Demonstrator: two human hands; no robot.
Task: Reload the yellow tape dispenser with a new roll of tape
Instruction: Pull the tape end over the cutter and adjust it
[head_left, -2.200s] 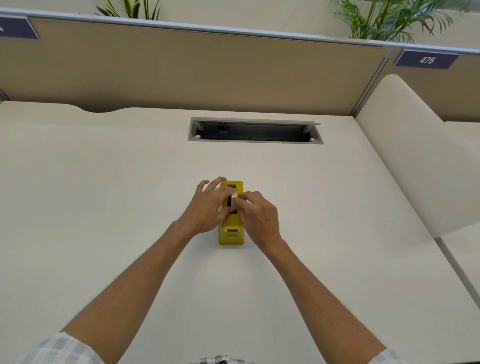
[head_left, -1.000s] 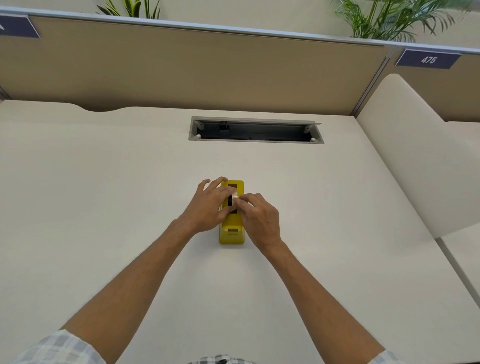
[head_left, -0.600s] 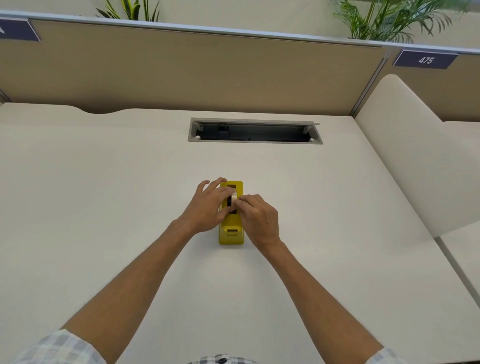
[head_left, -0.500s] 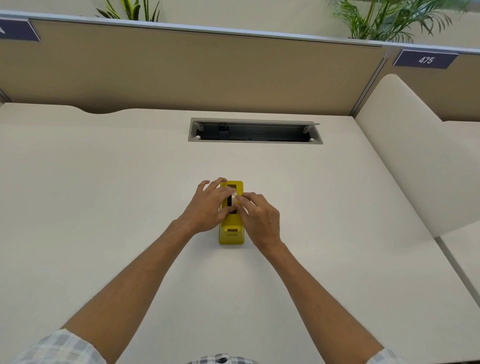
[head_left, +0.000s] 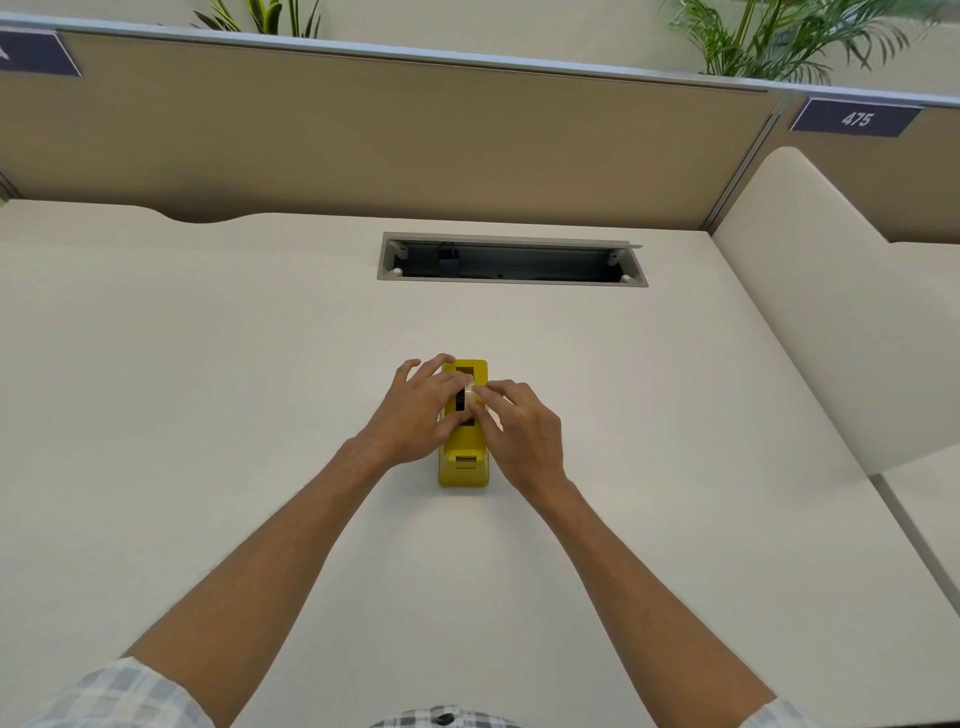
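While yellow dispenser (head_left: 464, 465) sits on desk (head_left: 208, 389); both hands' fingers (head_left: 493, 395) pinch tape roll (head_left: 470, 393) over its slot.

Your tape dispenser (head_left: 464, 462) is bright yellow with a black slot along its top, and the tape roll (head_left: 470, 393) in it looks pale cream. Your desk (head_left: 208, 389) is off-white, the partition (head_left: 389, 140) tan. Your sleeves (head_left: 119, 696) are a grey-and-white check. The number plate (head_left: 854, 118) is navy.

Both hands are covering the middle of the yellow tape dispenser (head_left: 464, 462); the tape roll (head_left: 470, 396) at its 12 o'clock end is showing only a sliver.
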